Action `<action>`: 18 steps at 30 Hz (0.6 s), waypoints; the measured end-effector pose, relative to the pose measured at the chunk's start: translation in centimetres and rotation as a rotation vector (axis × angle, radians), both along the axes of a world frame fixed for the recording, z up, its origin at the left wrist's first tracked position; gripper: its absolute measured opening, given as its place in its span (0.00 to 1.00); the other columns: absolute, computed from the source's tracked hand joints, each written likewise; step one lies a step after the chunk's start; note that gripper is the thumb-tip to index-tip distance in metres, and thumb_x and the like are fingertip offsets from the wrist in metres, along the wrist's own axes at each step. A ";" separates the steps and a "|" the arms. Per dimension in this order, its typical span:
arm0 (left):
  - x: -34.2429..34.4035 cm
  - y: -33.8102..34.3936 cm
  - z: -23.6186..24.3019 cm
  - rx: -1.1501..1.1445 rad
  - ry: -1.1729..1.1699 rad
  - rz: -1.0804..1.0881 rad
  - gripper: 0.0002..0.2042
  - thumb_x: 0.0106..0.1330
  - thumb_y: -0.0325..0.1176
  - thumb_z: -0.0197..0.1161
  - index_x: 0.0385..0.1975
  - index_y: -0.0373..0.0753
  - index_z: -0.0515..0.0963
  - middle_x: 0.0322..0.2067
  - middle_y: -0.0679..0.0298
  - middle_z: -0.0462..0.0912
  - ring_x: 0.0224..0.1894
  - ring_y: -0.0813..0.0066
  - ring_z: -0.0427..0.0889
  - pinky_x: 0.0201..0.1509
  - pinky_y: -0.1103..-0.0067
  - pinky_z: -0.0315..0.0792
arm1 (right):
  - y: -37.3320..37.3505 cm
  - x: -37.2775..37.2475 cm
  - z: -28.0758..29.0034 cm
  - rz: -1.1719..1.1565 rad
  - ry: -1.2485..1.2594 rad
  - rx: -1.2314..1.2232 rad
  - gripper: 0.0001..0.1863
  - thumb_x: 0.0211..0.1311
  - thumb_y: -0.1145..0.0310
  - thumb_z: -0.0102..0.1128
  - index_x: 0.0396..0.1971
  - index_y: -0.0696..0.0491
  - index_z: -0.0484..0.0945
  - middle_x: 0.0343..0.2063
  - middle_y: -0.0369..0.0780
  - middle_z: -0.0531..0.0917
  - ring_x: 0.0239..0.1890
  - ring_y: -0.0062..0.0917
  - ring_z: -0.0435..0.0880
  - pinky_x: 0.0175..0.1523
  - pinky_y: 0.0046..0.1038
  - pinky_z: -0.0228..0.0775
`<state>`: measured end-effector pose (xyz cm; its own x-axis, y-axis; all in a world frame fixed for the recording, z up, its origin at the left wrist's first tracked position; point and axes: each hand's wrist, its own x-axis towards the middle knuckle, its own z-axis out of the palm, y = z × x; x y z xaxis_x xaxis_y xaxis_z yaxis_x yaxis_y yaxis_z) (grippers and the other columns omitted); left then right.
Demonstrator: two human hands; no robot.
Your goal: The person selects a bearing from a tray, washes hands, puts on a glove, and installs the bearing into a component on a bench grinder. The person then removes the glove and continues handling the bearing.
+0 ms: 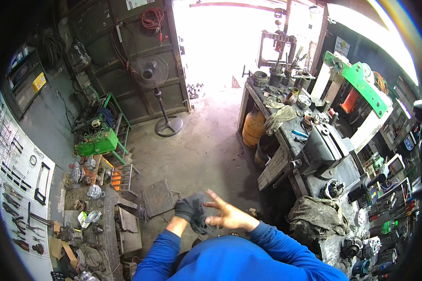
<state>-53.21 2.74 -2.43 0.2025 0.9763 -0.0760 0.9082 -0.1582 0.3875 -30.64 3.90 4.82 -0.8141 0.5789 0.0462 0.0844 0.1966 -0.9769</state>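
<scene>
My left hand [188, 210] is covered in dark grey-black cloth, apparently a glove, with bare wrist below it. Loose dark fabric [200, 225] hangs beside its fingers, whose shape is too blurred to make out. My bare right hand [220, 211] is just to the right, fingers spread, fingertips close to or touching that fabric. A dark flat metal stool or stand [155, 193] is on the floor beyond my left hand.
A cluttered workbench [290, 147] with a large vise [324, 146] runs along the right. On the left are a crowded low bench [109, 218], a tool pegboard [21, 168] and a green rack [122, 117]. A standing fan [166, 126] stands ahead, beside a bright doorway [211, 56].
</scene>
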 end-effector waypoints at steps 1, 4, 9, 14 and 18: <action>-0.3 -0.2 -0.6 0.208 -0.076 -0.016 0.24 0.59 0.50 0.66 0.49 0.38 0.79 0.42 0.49 0.85 0.45 0.47 0.84 0.51 0.58 0.77 | 0.5 0.3 0.1 -0.089 0.031 -0.542 0.59 0.67 0.57 0.70 0.79 0.50 0.30 0.59 0.59 0.77 0.47 0.41 0.88 0.47 0.36 0.85; -0.3 -0.8 -2.8 0.251 -0.243 -0.134 0.23 0.68 0.47 0.60 0.56 0.37 0.74 0.54 0.53 0.79 0.56 0.55 0.79 0.61 0.63 0.72 | 1.5 -0.2 -0.6 0.201 0.255 -1.469 0.41 0.72 0.63 0.62 0.75 0.54 0.47 0.50 0.58 0.82 0.31 0.37 0.89 0.30 0.30 0.85; 2.1 -1.2 -3.1 -0.208 -0.876 -0.127 0.21 0.74 0.48 0.53 0.53 0.38 0.76 0.50 0.58 0.84 0.49 0.64 0.83 0.57 0.68 0.77 | 1.4 -0.7 -3.5 0.306 -0.067 -1.090 0.17 0.71 0.63 0.64 0.44 0.65 0.83 0.35 0.50 0.88 0.28 0.35 0.89 0.30 0.30 0.85; 2.7 -0.3 2.7 -0.015 -0.091 -0.401 0.20 0.61 0.43 0.65 0.50 0.41 0.79 0.46 0.51 0.86 0.47 0.56 0.87 0.49 0.65 0.79 | 1.2 -1.1 -5.3 0.334 -0.417 -0.271 0.13 0.65 0.61 0.68 0.35 0.57 0.85 0.33 0.46 0.89 0.35 0.34 0.90 0.41 0.31 0.82; 2.4 -0.1 7.5 -0.379 0.095 -0.308 0.22 0.45 0.40 0.70 0.44 0.44 0.81 0.40 0.52 0.85 0.41 0.52 0.86 0.44 0.62 0.80 | 2.2 -0.7 -4.4 0.389 -0.612 0.676 0.18 0.56 0.62 0.71 0.43 0.54 0.82 0.39 0.50 0.88 0.38 0.45 0.88 0.43 0.37 0.82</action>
<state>-50.82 2.69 5.08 0.4521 0.7721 -0.4467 0.8756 -0.2887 0.3872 -31.31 6.08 0.42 -0.9357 0.2729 -0.2236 0.3481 0.8174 -0.4591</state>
